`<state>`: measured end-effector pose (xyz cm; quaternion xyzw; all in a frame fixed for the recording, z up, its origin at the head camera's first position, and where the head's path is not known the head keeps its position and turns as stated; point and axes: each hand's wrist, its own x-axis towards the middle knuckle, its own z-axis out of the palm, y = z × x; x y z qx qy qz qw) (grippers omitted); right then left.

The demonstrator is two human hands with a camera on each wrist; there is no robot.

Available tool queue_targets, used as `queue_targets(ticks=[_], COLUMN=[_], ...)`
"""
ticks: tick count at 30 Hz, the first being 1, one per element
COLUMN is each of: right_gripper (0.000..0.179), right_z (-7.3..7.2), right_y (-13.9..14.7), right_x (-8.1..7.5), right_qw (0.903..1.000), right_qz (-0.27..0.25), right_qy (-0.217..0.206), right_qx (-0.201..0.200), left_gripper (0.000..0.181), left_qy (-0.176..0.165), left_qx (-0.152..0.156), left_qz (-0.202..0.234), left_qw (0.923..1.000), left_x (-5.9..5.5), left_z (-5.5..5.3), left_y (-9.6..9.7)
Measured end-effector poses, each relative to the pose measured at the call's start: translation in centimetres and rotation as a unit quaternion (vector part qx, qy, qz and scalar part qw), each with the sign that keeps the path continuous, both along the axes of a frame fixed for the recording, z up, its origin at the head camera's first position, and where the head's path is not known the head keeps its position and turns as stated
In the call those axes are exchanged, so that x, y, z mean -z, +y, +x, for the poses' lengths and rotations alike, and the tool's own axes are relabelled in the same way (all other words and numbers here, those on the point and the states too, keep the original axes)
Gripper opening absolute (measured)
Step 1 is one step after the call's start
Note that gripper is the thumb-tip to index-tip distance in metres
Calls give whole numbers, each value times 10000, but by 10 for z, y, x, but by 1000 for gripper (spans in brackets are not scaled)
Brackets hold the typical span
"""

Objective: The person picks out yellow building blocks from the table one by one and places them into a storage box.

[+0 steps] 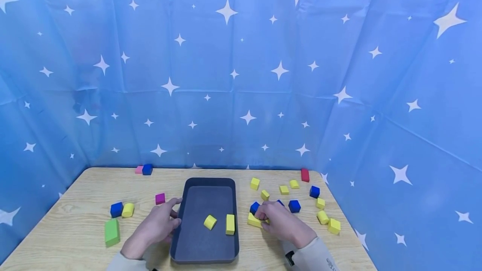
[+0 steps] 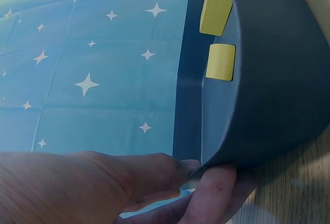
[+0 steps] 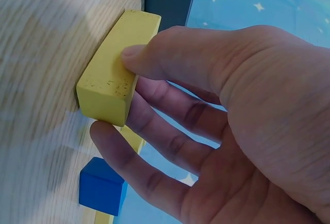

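Along the left edge of the dark grey tray, my left hand pinches the rim; in the left wrist view its thumb and fingers meet at the tray's wall. Inside the tray lie a yellow cylinder and an upright-looking yellow rectangular block. To the right of the tray, my right hand holds a long yellow block on the table, thumb on one face and fingers along the other side. Close to these fingers is a blue block.
Right of the tray are scattered yellow blocks, blue blocks and a red block. On the left lie a green block, a yellow cylinder and a magenta cube. A starry blue curtain borders the table.
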<state>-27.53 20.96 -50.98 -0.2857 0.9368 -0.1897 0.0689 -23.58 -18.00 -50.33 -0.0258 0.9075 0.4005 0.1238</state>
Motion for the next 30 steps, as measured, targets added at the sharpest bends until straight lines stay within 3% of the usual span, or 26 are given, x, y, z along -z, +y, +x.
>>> queue_targets(ticks=[8, 15, 22, 30], right_gripper=[20, 23, 13, 25], right_z=[1, 2, 2, 1], right_y=[-1, -2, -5, -7], right_x=[-2, -6, -10, -13], right_qw=[10000, 9999, 9993, 9971], right_qz=[-18, -31, -111, -162], right_qy=[35, 101, 324, 734], right_qx=[-86, -10, -124, -124], left_gripper=[66, 68, 68, 67], left_qy=[0, 28, 47, 86], left_qx=[-13, 140, 6, 42], left_qz=[32, 133, 82, 43], left_qw=[10000, 9998, 10000, 9999], left_x=[5, 18, 5, 0], left_z=[-1, -10, -3, 0], left_y=[-2, -10, -5, -1])
